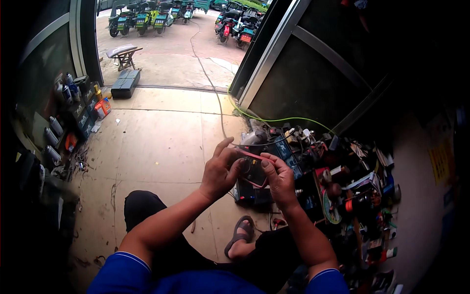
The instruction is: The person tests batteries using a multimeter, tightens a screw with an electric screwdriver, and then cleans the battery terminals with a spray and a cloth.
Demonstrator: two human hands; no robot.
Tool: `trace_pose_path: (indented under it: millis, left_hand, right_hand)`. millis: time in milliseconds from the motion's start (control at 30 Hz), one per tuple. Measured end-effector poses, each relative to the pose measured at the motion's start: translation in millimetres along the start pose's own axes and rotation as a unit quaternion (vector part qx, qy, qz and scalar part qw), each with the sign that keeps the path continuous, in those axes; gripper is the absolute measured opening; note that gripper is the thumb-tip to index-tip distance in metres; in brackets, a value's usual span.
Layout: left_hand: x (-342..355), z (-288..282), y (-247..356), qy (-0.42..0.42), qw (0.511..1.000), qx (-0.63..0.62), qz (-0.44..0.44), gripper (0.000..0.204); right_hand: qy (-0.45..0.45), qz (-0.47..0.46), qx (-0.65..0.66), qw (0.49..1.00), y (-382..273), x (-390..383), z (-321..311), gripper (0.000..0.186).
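Note:
Between my two hands runs a thin red strip, perhaps a wire or tubing, held out in front of me at about knee height. My left hand closes on its left end with thumb and fingers, the index finger raised. At the other end, my right hand pinches it between thumb and fingertips. Just beyond and below the hands sits a dark box-shaped device with small yellow marks and reddish edging. My hands hide part of it, and I cannot tell its kind.
A heap of tools and parts covers the floor at my right. Spray cans and boxes line the left wall. A dark case stands by the doorway. A black cable and a green hose cross the area. Scooters are parked outside.

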State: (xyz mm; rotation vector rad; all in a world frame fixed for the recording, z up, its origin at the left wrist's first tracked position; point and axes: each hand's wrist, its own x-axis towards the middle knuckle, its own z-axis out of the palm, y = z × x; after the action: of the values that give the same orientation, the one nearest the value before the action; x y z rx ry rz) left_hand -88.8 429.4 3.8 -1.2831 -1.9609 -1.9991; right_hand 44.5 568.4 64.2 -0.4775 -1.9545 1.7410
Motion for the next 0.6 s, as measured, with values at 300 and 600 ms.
trace_pose_path:
  millis: [300,600]
  left_hand:
    - [5.8,-11.3,-21.8,-0.233,0.801,-0.409,-0.369,0.047]
    - [6.6,-4.3,13.3,-0.145,0.747,-0.573,-0.306,0.051]
  right_hand:
    - [-0.033,0.080,0.099,0.991,5.2,14.2,-28.5,0.056]
    - [-0.202,0.127,0.119,0.964,45.1,-6.8,-34.5,0.055]
